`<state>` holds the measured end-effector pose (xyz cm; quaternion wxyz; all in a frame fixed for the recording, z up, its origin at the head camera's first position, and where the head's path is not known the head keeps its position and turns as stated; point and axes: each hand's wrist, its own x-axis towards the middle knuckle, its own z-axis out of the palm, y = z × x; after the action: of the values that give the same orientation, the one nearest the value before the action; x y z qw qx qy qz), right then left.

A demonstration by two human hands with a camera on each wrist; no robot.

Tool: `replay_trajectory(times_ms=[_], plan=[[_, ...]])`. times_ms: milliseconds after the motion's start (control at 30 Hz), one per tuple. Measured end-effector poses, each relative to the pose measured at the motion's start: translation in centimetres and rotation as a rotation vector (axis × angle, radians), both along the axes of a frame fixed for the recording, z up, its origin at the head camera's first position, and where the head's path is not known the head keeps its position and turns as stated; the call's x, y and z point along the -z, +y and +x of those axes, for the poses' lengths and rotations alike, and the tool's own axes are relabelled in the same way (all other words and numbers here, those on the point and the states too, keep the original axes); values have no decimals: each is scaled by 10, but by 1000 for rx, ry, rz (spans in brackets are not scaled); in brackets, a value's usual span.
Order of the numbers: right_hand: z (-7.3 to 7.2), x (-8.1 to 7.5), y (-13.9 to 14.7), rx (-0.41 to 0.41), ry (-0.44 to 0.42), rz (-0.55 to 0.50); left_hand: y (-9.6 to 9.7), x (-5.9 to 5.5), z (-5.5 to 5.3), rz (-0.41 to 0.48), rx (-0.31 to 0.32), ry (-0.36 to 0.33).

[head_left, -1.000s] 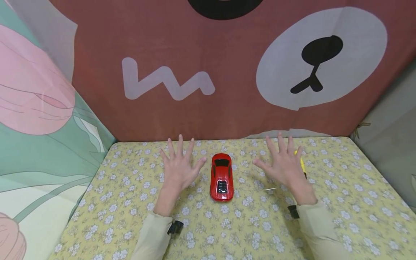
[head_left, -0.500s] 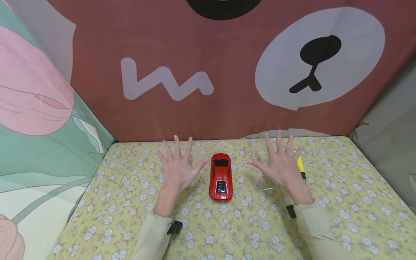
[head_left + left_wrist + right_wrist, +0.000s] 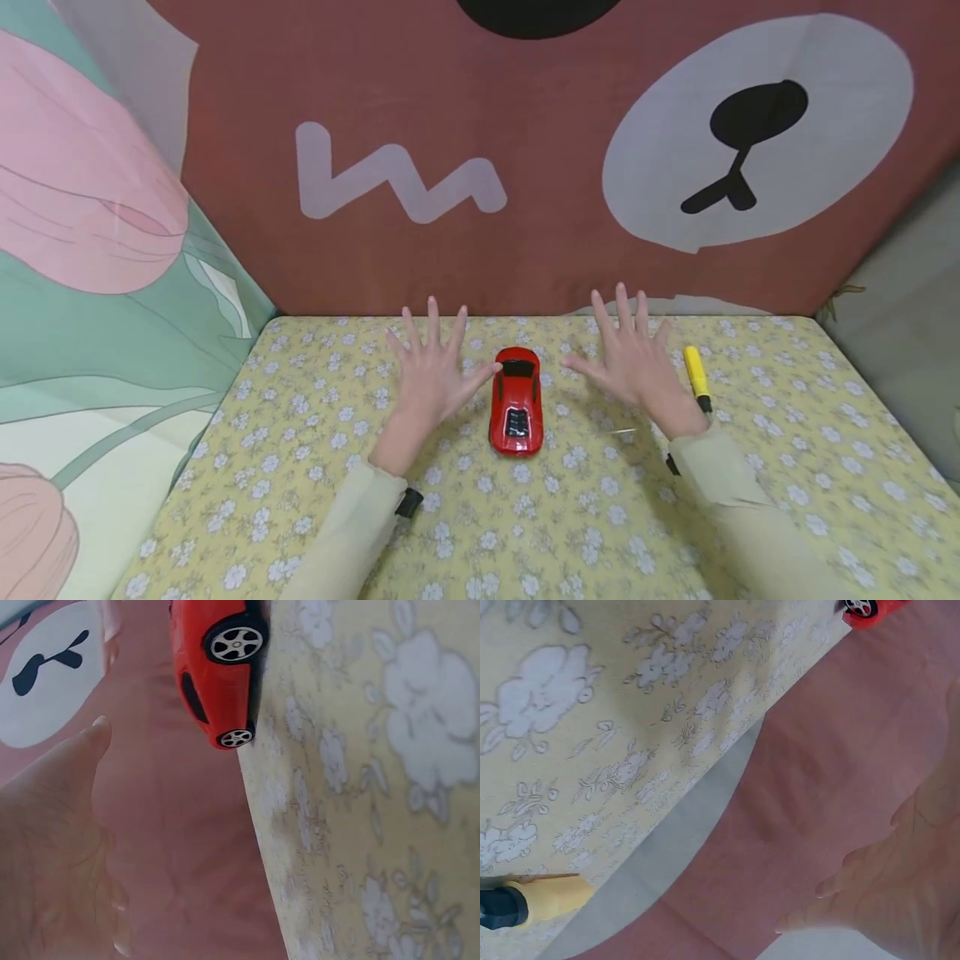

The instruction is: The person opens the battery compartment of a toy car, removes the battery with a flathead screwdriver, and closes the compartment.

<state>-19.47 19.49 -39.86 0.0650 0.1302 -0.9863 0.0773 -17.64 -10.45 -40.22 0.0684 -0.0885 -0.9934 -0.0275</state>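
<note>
Left hand (image 3: 431, 377) neared the glossy, black-windowed red car (image 3: 517, 396).

The toy car (image 3: 517, 396) sits on the counter (image 3: 525, 533) between the left hand (image 3: 430, 375) and the right hand (image 3: 633, 367). A tool (image 3: 695, 371) lies right of the right hand; a rod (image 3: 622, 431) lies right of the car. Behind the counter hangs a backdrop (image 3: 465, 267).

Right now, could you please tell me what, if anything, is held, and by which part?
Nothing is held: the left hand and the right hand are spread open, clear of the red car.
</note>
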Motion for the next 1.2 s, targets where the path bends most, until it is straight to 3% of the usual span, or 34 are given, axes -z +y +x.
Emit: replay_trajectory(times_ms=[167,333,433,567,667,967,1200], plan=[[-9,-6,-2,-53,-39,-6,-3,-1,2,-51,-8,-7],[-15,-12,-4,-145,-218,-91,-3,-3,10,-28,5,-6],[-21,-15,-8,-188,-291,-122,2,-4,19,68,31,16],[-28,-15,-13,-229,-323,-112,15,-4,34,228,83,76],[-32,-14,-19,-260,-353,-105,24,-2,44,264,94,89],[-39,-9,-42,-343,-410,-33,49,7,69,321,86,-61],[-42,-3,-60,-461,-472,-100,65,8,82,278,142,-35]])
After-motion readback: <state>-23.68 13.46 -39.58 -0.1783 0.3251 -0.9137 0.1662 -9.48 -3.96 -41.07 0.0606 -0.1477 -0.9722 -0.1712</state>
